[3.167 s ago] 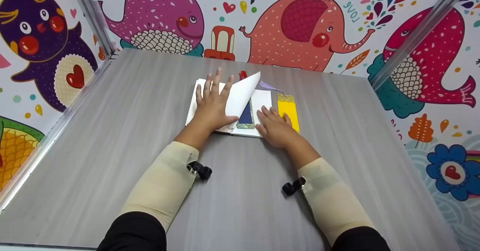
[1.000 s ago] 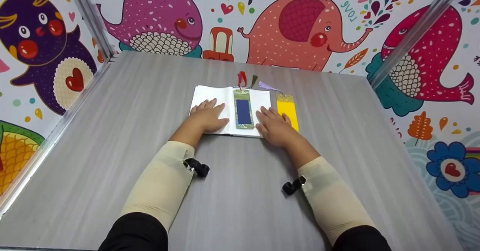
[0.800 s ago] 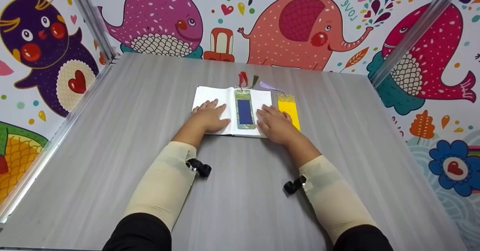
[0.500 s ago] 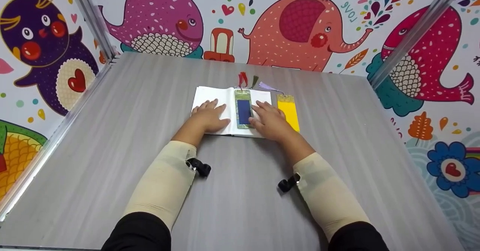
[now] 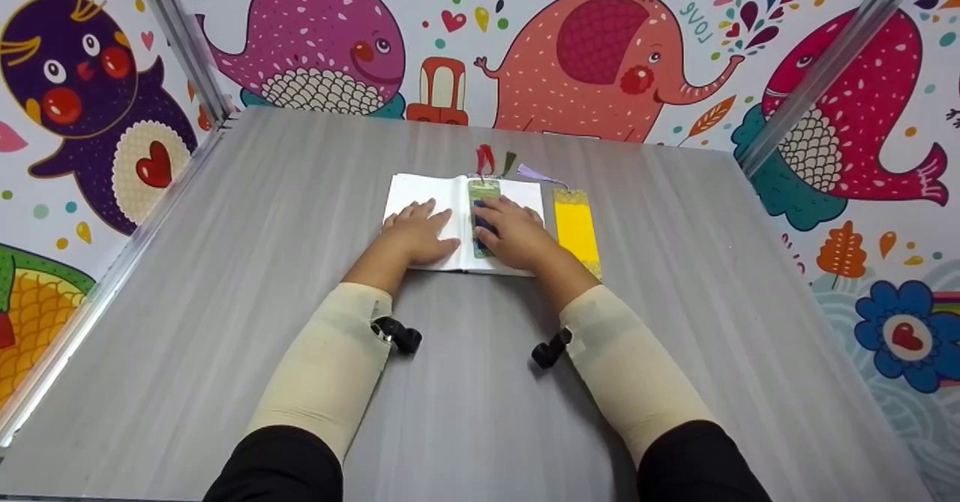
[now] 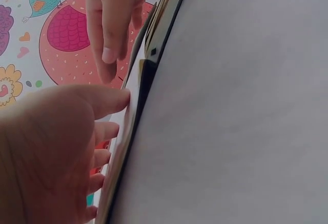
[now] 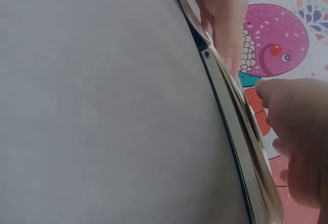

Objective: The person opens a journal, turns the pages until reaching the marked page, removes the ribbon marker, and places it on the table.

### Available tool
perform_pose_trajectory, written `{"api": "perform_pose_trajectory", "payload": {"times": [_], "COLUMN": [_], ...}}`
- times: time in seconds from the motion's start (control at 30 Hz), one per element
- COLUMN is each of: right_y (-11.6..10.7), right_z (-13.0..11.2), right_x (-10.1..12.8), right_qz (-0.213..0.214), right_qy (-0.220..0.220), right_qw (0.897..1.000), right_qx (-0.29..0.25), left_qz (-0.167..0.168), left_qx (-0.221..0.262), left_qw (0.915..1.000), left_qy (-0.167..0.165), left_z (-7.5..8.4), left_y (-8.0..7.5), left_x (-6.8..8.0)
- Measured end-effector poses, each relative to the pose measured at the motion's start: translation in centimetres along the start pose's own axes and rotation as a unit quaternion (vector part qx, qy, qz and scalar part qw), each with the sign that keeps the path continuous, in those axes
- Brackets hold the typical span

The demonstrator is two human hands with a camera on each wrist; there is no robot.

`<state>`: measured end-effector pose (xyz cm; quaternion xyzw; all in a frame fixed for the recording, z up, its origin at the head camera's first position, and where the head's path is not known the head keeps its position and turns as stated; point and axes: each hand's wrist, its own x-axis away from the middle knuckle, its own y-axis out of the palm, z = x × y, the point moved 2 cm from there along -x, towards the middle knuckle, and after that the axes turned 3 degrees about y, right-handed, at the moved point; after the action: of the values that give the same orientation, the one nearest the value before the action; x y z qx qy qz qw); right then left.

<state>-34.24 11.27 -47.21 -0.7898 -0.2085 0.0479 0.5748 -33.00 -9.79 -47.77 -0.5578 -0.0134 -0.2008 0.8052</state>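
Observation:
An open book (image 5: 424, 187) with white pages lies on the table in the head view. My left hand (image 5: 411, 233) rests flat on its left page, fingers spread and straight. Over the right page is my right hand (image 5: 516, 233), its fingers extended across a green-edged bookmark (image 5: 484, 189) with a dark blue middle. That hand hides much of the blue panel. A red tassel (image 5: 485, 158) sticks out beyond the bookmark's top end. Seen low from the right wrist, the right hand (image 7: 302, 137) hovers close over the page stack (image 7: 233, 126), fingers slightly bent.
To the right of the book, a yellow bookmark (image 5: 576, 232) with a lilac tassel (image 5: 540, 175) lies on the grey table (image 5: 465, 412). A dark green tassel (image 5: 510, 162) pokes out past the book's far edge. Behind stands a wall printed with cartoon animals.
My left hand has turned a page over to the left and settled on it, uncovering the blue bookmark. My right hand then moved left from the right page's edge onto that bookmark.

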Motion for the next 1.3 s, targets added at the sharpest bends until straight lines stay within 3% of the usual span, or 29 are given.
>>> {"api": "perform_pose_trajectory", "payload": {"times": [0.5, 1.3], "right_y": [0.7, -0.1], "right_z": [0.4, 4.2], "right_x": [0.4, 2.5], "right_qz": [-0.006, 0.009], "right_qy": [0.008, 0.054], "right_qw": [0.999, 0.998], "right_qx": [0.045, 0.025], "left_qz": [-0.001, -0.004], "left_qx": [0.000, 0.014], "left_qw": [1.0000, 0.9999], "left_qy": [0.002, 0.003], "left_z": [-0.1, 0.1], "left_y": [0.0, -0.2], "left_x": [0.1, 0.5]}}
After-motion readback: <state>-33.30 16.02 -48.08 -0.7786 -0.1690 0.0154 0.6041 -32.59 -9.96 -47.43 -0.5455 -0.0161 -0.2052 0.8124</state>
